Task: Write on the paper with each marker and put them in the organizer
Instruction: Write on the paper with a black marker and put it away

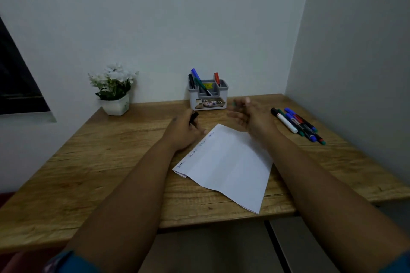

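Now my left hand (186,127) clasps a black cap (194,115) beside the paper (228,166); my blurred right hand (244,115), grip unreadable, shows green at its fingertips, probably a marker bound for the organizer (208,95) just beyond.

Wooden table (93,162), grain showing, is standing in a wall corner and carrying: a sheet of paper (230,166) lying angled near the front edge (handwriting along its left margin). A grey-and-white organizer (208,97) and a potted white flower (114,95) are sitting at the back, and loose markers (297,125) are lying bunched at the right.
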